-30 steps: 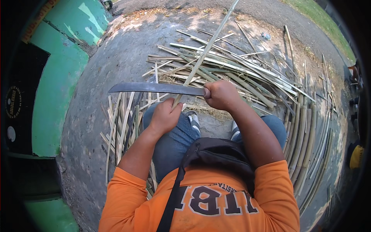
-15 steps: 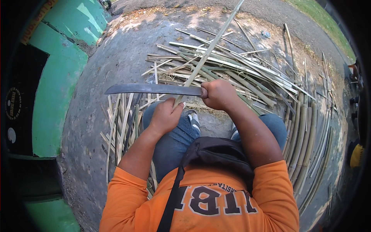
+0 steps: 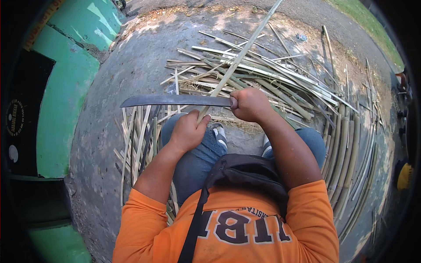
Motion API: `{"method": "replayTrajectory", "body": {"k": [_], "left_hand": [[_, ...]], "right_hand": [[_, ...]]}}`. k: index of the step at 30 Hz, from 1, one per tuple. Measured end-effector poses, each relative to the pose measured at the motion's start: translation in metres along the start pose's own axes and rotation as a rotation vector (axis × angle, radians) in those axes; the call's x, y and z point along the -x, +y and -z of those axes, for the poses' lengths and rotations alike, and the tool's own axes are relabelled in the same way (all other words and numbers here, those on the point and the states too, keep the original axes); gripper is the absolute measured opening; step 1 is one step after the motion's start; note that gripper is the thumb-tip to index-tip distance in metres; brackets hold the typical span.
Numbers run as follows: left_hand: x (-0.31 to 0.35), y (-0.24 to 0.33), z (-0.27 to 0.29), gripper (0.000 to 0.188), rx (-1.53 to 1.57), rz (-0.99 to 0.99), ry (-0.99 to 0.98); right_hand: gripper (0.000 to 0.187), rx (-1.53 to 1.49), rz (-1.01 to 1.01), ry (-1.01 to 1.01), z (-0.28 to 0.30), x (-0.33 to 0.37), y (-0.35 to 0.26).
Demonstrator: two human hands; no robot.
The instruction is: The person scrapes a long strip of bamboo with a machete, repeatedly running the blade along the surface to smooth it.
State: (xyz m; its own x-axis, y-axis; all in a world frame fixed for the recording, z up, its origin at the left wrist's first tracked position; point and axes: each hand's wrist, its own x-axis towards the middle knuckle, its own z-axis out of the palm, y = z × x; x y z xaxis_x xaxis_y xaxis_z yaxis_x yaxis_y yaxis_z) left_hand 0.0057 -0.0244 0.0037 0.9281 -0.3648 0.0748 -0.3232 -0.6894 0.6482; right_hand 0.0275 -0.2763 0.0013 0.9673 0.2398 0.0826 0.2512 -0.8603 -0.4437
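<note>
My right hand (image 3: 250,104) is closed round the handle of a machete (image 3: 175,101). Its long dark blade points left and lies across a bamboo strip (image 3: 237,59), just above my other hand. The fingers of my left hand (image 3: 188,130) grip the lower end of that strip, over my left knee. From there the strip slants up and to the right, past the top edge of the view. Whether the blade has bitten into the bamboo cannot be seen. The handle is mostly hidden in my fist.
A heap of split bamboo strips (image 3: 280,83) covers the ground ahead of my feet. More strips (image 3: 136,144) lie beside my left leg. Uncut bamboo poles (image 3: 344,158) are stacked at the right. A green wall (image 3: 66,105) stands at the left. A black bag (image 3: 245,175) rests on my lap.
The machete and my right hand have shifted very slightly to the right. The strip's far end has swung a little to the right. My left hand keeps its hold.
</note>
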Motion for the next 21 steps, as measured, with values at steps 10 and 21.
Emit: {"method": "replayTrajectory", "body": {"k": [10, 21], "left_hand": [[-0.004, 0.002, 0.003, 0.038, -0.032, 0.086, -0.061], [-0.002, 0.003, -0.004, 0.039, -0.149, 0.012, -0.04]], "right_hand": [[0.019, -0.069, -0.007, 0.082, -0.005, -0.001, -0.003], [0.012, -0.054, 0.018, 0.002, -0.018, -0.009, 0.016]]}}
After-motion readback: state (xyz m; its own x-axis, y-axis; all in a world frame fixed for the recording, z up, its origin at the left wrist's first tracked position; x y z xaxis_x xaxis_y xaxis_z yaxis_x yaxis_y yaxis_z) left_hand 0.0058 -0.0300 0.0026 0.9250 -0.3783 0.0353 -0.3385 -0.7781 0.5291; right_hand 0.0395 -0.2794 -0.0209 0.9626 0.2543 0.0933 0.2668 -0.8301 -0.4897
